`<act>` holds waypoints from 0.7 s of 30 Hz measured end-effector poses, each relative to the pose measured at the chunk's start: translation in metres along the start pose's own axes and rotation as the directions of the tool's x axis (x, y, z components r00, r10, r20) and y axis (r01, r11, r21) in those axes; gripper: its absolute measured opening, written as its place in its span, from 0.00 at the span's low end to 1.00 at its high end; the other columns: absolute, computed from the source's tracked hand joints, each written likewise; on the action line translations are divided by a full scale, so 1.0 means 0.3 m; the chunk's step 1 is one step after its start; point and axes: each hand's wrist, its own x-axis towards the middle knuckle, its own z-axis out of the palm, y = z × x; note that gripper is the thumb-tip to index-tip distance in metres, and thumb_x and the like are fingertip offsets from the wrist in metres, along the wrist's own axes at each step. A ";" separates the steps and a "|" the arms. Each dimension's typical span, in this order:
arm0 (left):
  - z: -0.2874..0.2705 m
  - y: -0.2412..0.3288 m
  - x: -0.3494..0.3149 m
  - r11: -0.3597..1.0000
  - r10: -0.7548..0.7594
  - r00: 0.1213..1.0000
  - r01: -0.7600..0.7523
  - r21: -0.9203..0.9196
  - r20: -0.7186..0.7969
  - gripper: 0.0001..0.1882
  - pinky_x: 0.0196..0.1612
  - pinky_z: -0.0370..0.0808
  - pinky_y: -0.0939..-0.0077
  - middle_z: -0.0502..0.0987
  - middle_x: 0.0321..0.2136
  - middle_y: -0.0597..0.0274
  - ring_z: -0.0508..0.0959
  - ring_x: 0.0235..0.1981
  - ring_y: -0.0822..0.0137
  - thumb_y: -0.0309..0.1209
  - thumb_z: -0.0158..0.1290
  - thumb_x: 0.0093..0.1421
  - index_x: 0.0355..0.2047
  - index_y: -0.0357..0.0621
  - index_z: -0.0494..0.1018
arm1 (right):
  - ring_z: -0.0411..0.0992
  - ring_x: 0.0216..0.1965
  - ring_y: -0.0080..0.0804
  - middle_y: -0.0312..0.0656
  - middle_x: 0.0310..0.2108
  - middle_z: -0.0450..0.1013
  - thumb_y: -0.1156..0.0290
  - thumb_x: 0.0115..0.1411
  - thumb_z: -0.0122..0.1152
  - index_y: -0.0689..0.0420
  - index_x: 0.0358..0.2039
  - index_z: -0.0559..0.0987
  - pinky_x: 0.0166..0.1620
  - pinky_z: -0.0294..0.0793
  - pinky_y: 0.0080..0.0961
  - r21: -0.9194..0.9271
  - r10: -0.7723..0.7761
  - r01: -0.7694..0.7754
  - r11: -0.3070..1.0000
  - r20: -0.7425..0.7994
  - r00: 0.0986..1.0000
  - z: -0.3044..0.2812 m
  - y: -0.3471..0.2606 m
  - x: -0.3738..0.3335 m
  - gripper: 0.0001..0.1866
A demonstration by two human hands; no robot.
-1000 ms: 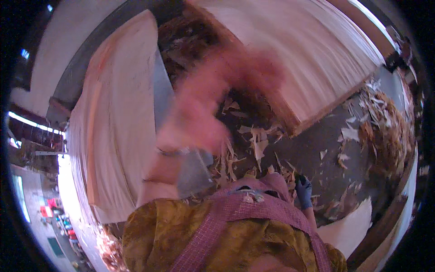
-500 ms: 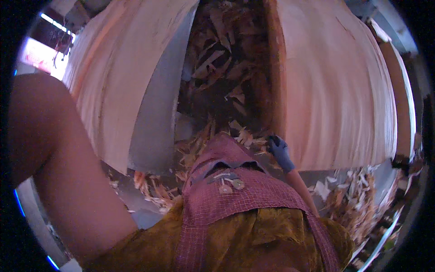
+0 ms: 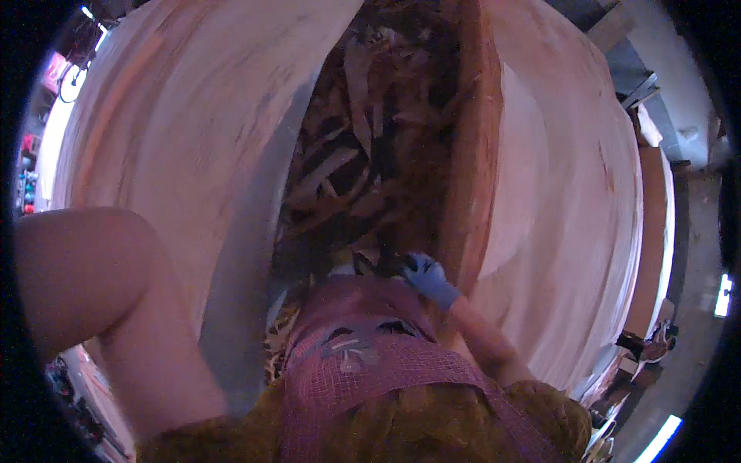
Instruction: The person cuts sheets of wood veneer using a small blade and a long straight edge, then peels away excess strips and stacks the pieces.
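Landmark: the trough of wood scraps [image 3: 370,147] running between two tall stacks of veneer sheets.
Right hand: your right hand [image 3: 427,276], in a blue glove, is reaching to the near end of the scraps; its fingers are curling around a dark piece of scrap [image 3: 386,262], apparently gripping it.
Left hand: you are raising your bare left arm [image 3: 100,301] to the left of the scraps; the hand itself is out of view.
Left stack [image 3: 185,131]: pale sheets, bordering the scraps on the left.
Right stack [image 3: 556,193]: reddish-edged sheets, just beside your gloved hand.
Clothing: a pink checked apron [image 3: 370,363] is hanging below the scraps.
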 end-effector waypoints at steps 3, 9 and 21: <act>-0.395 -0.225 0.313 0.982 0.010 0.997 0.004 0.188 -0.071 0.33 0.64 0.59 0.59 0.64 0.59 0.46 0.64 0.62 0.54 0.49 0.55 0.59 0.59 0.43 0.65 | 0.69 0.53 0.49 0.51 0.52 0.71 0.47 0.58 0.55 0.54 0.52 0.74 0.56 0.68 0.41 -0.281 -0.027 -0.004 0.960 -0.107 0.994 -0.293 0.120 0.422 0.28; -0.970 -1.200 0.454 0.545 -0.426 0.808 0.588 0.597 -0.407 0.33 0.65 0.58 0.59 0.63 0.61 0.44 0.62 0.64 0.53 0.48 0.54 0.60 0.61 0.43 0.63 | 0.66 0.56 0.52 0.54 0.58 0.65 0.55 0.60 0.51 0.57 0.58 0.67 0.55 0.68 0.42 -0.825 0.040 -0.073 0.560 -0.060 0.997 -0.802 0.342 1.235 0.29; -1.484 -2.144 0.369 -0.305 -0.459 0.556 0.634 0.711 -0.693 0.37 0.69 0.43 0.48 0.53 0.67 0.51 0.51 0.68 0.51 0.47 0.52 0.60 0.66 0.50 0.55 | 0.67 0.51 0.52 0.53 0.50 0.69 0.71 0.59 0.48 0.63 0.58 0.68 0.53 0.67 0.45 -0.700 0.124 -0.102 0.707 -0.020 0.992 -1.264 0.678 2.149 0.25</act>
